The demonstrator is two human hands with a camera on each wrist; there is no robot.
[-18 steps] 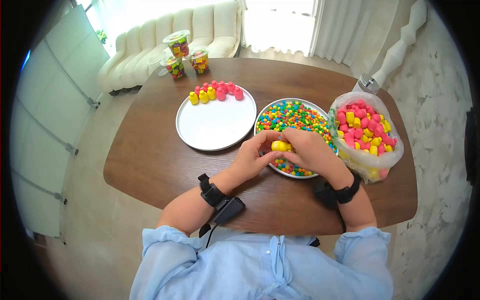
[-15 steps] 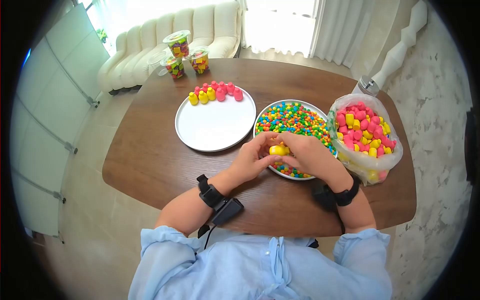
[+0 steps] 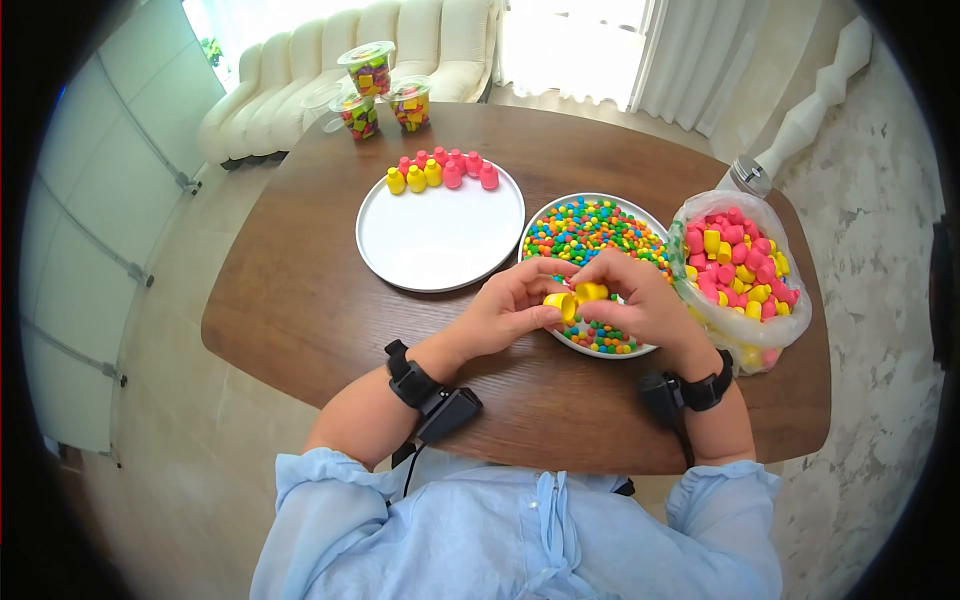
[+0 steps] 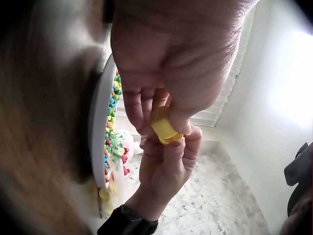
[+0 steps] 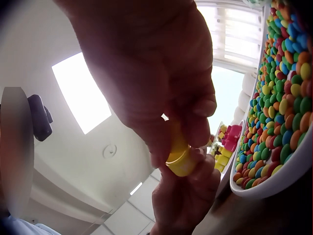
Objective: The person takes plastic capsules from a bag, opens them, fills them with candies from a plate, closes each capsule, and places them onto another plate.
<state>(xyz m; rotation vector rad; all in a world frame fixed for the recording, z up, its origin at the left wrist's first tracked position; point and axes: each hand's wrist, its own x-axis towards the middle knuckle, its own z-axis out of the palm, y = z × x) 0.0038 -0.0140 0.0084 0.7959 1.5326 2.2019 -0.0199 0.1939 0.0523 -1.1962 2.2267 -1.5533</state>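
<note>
The left hand [image 3: 505, 305] pinches one half of a small yellow plastic capsule [image 3: 562, 305], its open mouth turned toward the other hand, while the right hand [image 3: 640, 300] pinches the other yellow capsule half [image 3: 592, 292] just beside it; the two halves are slightly apart, held above the near edge of the round white bowl of multicoloured candies [image 3: 600, 230]. Touching that bowl's right rim stands a clear plastic bag of pink and yellow capsules [image 3: 738, 265], close to the table's right edge. To the left lies a round white plate [image 3: 440, 240] with a row of closed yellow and pink capsules [image 3: 443, 172] along its far rim. The brown wooden table [image 3: 290, 300] shows bare room left of the plate and in front of the wrists.
</note>
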